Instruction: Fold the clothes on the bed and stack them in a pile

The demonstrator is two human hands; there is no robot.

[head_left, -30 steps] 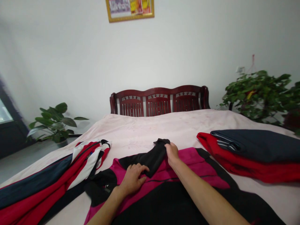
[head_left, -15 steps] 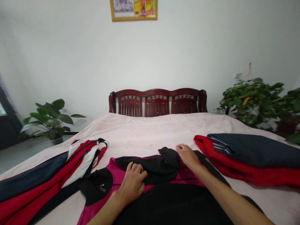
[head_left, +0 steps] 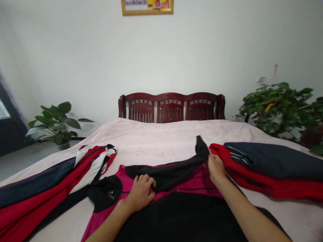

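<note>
A black and magenta zip jacket (head_left: pixel 161 215) lies spread on the bed in front of me, its collar to the left. One black sleeve (head_left: pixel 176 170) is folded across its upper side, with the cuff end (head_left: pixel 201 148) sticking up. My left hand (head_left: pixel 142 191) rests on the jacket near the base of that sleeve, palm down, fingers slightly bent and thumb apart. At the cuff end, my right hand (head_left: pixel 215 168) is closed and grips the sleeve. Its fingertips are partly hidden.
To the left lies a red, white and navy garment (head_left: pixel 85 178). Folded navy (head_left: pixel 275 159) and red clothing (head_left: pixel 264 184) is stacked at the right. Beyond the pink bedsheet (head_left: pixel 156 134) stands a dark red wooden headboard (head_left: pixel 170 107). Potted plants (head_left: pixel 57 122) flank the bed.
My right hand has moved right and slightly down, pulling the sleeve out from a bunched heap into a straighter line. My left hand has stayed on the jacket.
</note>
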